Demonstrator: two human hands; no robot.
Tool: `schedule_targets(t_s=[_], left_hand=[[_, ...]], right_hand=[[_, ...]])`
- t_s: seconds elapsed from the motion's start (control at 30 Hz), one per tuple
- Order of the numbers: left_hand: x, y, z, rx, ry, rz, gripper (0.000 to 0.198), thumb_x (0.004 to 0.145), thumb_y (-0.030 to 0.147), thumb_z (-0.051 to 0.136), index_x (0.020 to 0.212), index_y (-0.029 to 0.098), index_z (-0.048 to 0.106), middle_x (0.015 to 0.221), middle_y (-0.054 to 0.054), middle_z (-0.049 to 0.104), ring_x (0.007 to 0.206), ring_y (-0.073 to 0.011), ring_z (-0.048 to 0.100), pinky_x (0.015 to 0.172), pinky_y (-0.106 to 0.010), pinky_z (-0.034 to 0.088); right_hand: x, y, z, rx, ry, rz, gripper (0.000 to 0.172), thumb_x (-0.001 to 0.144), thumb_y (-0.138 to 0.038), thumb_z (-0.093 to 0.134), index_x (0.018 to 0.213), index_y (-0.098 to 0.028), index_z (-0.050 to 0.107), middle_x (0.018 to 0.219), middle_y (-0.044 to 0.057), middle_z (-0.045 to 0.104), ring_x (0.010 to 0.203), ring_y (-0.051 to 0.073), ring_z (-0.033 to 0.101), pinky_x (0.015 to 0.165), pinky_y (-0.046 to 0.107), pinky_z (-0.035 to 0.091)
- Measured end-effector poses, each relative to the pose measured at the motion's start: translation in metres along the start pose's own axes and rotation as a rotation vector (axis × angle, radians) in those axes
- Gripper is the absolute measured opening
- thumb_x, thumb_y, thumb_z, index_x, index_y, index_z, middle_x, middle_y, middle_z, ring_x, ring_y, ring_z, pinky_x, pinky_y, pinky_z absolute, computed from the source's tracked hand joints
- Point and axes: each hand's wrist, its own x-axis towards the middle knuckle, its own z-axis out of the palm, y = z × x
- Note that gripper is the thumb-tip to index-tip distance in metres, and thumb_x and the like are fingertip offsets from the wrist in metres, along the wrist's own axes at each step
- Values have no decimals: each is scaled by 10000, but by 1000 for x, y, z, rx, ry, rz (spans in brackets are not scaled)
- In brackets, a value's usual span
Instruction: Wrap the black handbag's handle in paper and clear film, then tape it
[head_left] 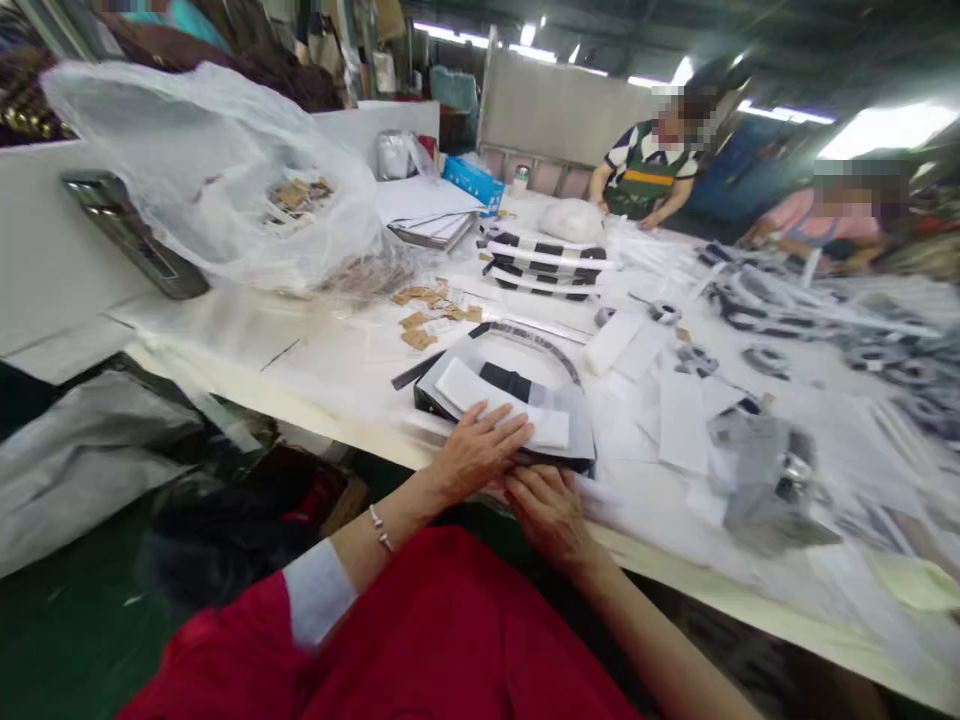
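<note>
In front of me on the table lies a handbag (pixel 580 430) with a grey panel and dark edges. Its dark strap (pixel 551 343) loops out behind it on the tabletop. Across the bag's upper face rests a folded white sheet (pixel 544 420), with a black patch showing beside it. My left hand (pixel 484 455) lies flat over the sheet and the bag's near part, fingers stretched. At the bag's near edge my right hand (pixel 551 510) has its fingers bent and pressed together on the rim; the fingertips are partly hidden.
Left of the bag are brown paper tags (pixel 420 320) and a large clear plastic bag (pixel 247 190). Black-and-white striped pieces (pixel 547 265) lie farther back. White sheets (pixel 682 420) and grey rolls cover the right side. Two people work across the table.
</note>
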Motion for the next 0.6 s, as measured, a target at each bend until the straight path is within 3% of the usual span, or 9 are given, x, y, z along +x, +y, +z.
schedule_targets(t_s=[0.17,0.27,0.6], left_hand=[[2,3,5,9,40,-20,384,987,288,496,1367,242,522,1391,-46,606,1341,-207,489,1096,-431,386],[2,3,7,0,65,-12,362,996,247,467,1350,242,541,1394,-31,605,1333,-202,496,1087,-419,386],[1,2,8,0,51,-2,380,980,230,476,1354,232,548,1391,-52,606,1344,-215,487,1079,-419,395]], right_hand=[[-19,0,3,-33,-22,-11,368,971,-170,495,1322,-239,578,1254,44,688,1186,219,566,1168,465,257],[-29,0,3,-56,-28,-1,409,966,-144,476,1358,-235,554,1353,53,631,1304,237,499,1202,486,227],[-36,1,24,-152,-15,33,446,952,-152,489,1383,-254,535,1354,35,634,1319,242,491,1240,482,128]])
